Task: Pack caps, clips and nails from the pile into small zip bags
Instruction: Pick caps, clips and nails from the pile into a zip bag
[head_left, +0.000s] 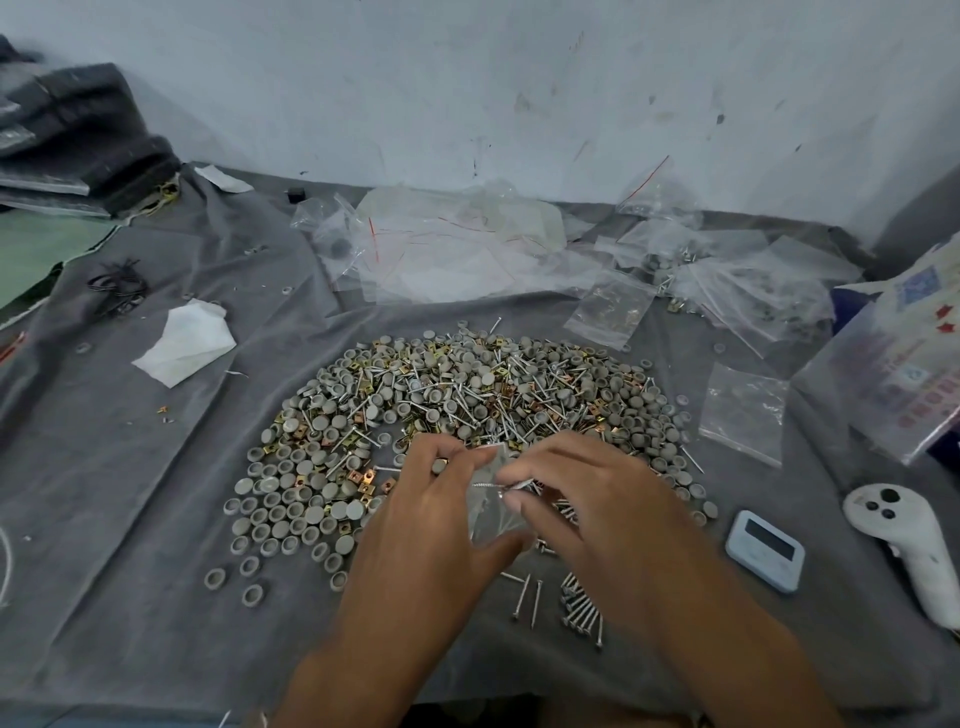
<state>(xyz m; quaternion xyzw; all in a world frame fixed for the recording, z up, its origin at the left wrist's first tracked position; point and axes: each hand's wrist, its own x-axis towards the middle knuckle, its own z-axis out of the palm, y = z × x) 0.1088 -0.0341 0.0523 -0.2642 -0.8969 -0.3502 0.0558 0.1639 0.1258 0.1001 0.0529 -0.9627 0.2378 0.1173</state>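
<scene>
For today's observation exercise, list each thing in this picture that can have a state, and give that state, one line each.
Left hand: holds a small zip bag.
Right hand: pinches nails at the bag.
Small zip bag: between both hands, over the pile.
Nails: pinched at the bag.
Pile: loose, spread on the grey cloth.
Spare bag: flat, looks empty.
Timer: lying flat; display unreadable.

1. The small zip bag (491, 512) is mostly hidden between the left hand (421, 525) and right hand (597, 514); its contents cannot be told.
2. Both forearms are cut off by the bottom edge.
3. The dark bundle (83, 135), upper left, is blurred and cropped.
4. The filled bags (737, 275), upper right, perhaps hold caps; too small to tell.
5. The printed packet (893, 358) runs off the right edge, text unreadable.
</scene>
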